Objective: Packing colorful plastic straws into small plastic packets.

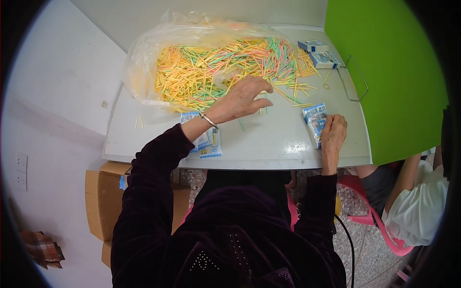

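A big heap of short, thin coloured sticks (192,79), yellow, orange, green and pink, spills from a clear plastic bag (139,72) on the white table. My left hand (245,98) hovers at the heap's near edge, its thumb and fingers apart with nothing visible between them. A green stick and a yellow one show just under the thumb. At the right, my right hand (333,137) grips the edge of a blue-and-white printed packet (314,120); some of its fingers are hidden. Several similar flat packets (211,149) lie beneath my left forearm.
Two small blue-and-white boxes (324,60) sit at the back right, near a wire handle (357,79) by the green panel (394,81). An open cardboard box (108,206) stands below the table's left side. Another person (415,211) sits at the right near a pink chair (370,216).
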`<state>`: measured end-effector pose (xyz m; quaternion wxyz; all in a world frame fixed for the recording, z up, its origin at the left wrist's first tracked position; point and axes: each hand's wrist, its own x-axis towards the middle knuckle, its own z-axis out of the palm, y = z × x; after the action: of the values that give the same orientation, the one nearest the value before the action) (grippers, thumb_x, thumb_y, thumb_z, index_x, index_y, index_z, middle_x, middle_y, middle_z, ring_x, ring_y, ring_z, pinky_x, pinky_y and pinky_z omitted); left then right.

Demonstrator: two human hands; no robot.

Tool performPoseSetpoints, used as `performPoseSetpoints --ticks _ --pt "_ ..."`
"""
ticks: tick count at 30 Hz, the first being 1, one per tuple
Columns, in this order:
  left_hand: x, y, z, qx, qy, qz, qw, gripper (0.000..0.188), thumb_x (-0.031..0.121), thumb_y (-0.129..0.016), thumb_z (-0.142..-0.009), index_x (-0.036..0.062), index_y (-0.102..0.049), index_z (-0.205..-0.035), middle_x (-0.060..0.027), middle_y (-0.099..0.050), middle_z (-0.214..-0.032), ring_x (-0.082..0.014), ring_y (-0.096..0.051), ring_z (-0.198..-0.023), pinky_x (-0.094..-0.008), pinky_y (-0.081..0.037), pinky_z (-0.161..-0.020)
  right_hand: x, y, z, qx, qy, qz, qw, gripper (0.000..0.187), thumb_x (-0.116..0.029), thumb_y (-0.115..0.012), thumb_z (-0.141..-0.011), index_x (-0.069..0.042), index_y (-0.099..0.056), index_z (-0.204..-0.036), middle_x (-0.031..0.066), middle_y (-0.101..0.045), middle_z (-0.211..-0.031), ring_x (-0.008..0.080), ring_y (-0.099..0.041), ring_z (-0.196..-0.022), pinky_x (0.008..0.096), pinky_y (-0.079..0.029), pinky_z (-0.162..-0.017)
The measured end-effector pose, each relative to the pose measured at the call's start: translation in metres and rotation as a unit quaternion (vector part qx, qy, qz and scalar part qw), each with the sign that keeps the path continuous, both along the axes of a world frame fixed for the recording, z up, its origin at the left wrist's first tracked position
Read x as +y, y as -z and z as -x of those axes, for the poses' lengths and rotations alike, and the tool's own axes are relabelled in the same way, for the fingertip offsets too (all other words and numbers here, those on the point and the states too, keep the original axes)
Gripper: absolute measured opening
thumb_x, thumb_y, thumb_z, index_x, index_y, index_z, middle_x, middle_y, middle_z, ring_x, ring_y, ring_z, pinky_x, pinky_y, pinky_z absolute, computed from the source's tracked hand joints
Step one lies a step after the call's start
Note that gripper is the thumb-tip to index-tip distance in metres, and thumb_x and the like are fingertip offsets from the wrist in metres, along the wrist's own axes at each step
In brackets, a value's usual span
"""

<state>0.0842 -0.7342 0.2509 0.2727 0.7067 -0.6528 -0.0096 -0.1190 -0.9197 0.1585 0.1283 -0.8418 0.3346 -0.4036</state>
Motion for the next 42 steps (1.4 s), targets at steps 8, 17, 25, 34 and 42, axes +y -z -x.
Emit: performPoseSetpoints --ticks 8,17,25,34,42 --pt "-0.036 0.014 0.020 0.021 0.030 0.004 0.999 0.028 0.027 -0.062 -0.081 0.0052 -0.058 -0.100 -0.0105 -0.059 -0.103 -0.0282 -0.052 -0.100 -0.0378 -0.042 -0.087 -0.005 0.001 0.003 0.014 0.023 0.014 1.000 0.010 -0.007 -0.052 -0.085 0.002 -0.054 -0.081 0.0173 -0.054 -0.079 0.0353 -0.052 -0.075 0.0436 -0.042 -0.068" --pt "-0.071 0.003 0.041 0.152 0.042 0.055 0.986 0.032 0.028 -0.062 -0.082 0.0021 -0.058 -0.101 -0.0095 -0.061 -0.094 -0.0210 -0.056 -0.089 -0.0315 -0.044 -0.078 0.017 -0.059 0.004 -0.132 -0.076 0.116 0.982 0.009 -0.006 -0.050 -0.088 0.000 -0.055 -0.084 0.0113 -0.056 -0.081 0.0261 -0.054 -0.072 0.0324 -0.044 -0.065" --pt "-0.054 0.000 0.027 0.328 0.052 0.002 0.943 0.020 0.018 -0.062 -0.083 -0.0012 -0.063 -0.086 0.0023 -0.054 -0.064 -0.0022 -0.043 -0.062 -0.0212 -0.038 -0.055 0.047 -0.064 -0.012 -0.183 -0.228 -0.237 0.926 0.015 -0.012 -0.061 -0.085 0.002 -0.058 -0.086 0.0020 -0.055 -0.071 0.0066 -0.047 -0.065 0.0213 -0.040 -0.057" --pt "-0.022 0.022 0.008 0.314 0.037 -0.062 0.947 0.023 0.016 -0.063 -0.082 -0.0013 -0.061 -0.096 -0.0027 -0.062 -0.077 -0.0068 -0.051 -0.071 -0.0239 -0.044 -0.067 0.046 -0.039 -0.018 -0.168 -0.218 -0.262 0.925 0.015 -0.010 -0.059 -0.086 0.004 -0.061 -0.082 -0.0001 -0.052 -0.065 0.0058 -0.044 -0.062 0.0205 -0.037 -0.057" --pt "-0.020 0.012 0.003 0.112 0.016 0.046 0.993 0.028 0.024 -0.065 -0.080 0.0034 -0.062 -0.099 -0.0106 -0.064 -0.091 -0.0178 -0.059 -0.083 -0.0302 -0.046 -0.075 0.048 -0.042 -0.016 -0.126 -0.289 -0.284 0.905 0.013 -0.006 -0.060 -0.083 0.004 -0.063 -0.090 0.0028 -0.056 -0.070 0.0078 -0.048 -0.064 0.0209 -0.039 -0.059"
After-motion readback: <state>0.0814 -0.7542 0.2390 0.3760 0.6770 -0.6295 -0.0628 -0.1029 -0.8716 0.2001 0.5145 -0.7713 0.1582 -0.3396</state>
